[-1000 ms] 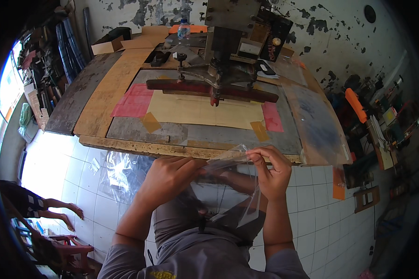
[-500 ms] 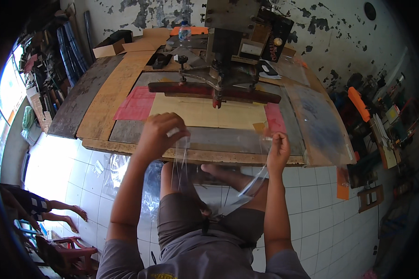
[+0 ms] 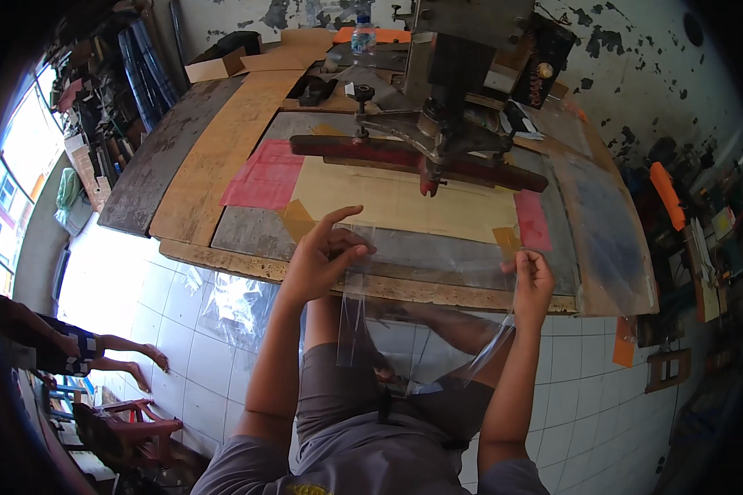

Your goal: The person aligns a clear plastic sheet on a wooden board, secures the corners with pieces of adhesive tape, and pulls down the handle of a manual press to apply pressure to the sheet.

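A clear plastic sheet (image 3: 442, 272) hangs between my hands at the near edge of the workbench, its lower part drooping over my lap. My left hand (image 3: 324, 257) pinches its left upper corner, with the index finger stretched out away from the sheet. The right upper corner is between the thumb and fingers of my right hand (image 3: 531, 285). Just beyond lies a pale yellow sheet (image 3: 404, 200) on a grey plate, with pink pieces (image 3: 260, 175) at both ends and a brown tape tab (image 3: 506, 241) near my right hand. Above it stands a press with a long red bar (image 3: 487, 172).
Transparent film (image 3: 598, 206) covers the bench's right side. A water bottle (image 3: 363, 40) and opened cardboard (image 3: 285, 54) are at the back. Crumpled clear plastic (image 3: 235, 301) lies on the tiled floor at left. Farther left, another person's legs (image 3: 128, 355) show beside a red stool (image 3: 144, 429).
The bench and press have shifted rightward in the view. My left index finger has stretched out, uncovering a brown tab at the yellow sheet's left end. Both hands still hold the plastic sheet.
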A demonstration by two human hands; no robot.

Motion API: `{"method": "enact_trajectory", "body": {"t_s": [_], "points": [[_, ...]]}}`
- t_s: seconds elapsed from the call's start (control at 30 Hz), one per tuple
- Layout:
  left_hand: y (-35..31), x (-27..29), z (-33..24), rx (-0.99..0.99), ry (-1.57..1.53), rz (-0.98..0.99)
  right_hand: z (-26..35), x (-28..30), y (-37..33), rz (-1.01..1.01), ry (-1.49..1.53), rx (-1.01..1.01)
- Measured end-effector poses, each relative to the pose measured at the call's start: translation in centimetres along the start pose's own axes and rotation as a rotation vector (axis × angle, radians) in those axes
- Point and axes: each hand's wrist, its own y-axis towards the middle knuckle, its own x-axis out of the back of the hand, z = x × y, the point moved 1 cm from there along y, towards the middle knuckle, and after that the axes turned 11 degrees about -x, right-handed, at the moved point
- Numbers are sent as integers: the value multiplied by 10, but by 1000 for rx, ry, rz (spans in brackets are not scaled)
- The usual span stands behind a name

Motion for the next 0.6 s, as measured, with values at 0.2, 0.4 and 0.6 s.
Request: {"method": "enact_trajectory", "body": {"t_s": [0.2, 0.4, 0.6], "points": [[-2, 4, 5, -5, -52, 22, 2, -2, -2, -11, 28, -39], [-2, 2, 0, 19, -129, -35, 1, 0, 0, 20, 81, -41], [-3, 3, 3, 18, -196, -51, -2, 3, 2, 62, 149, -42]]}}
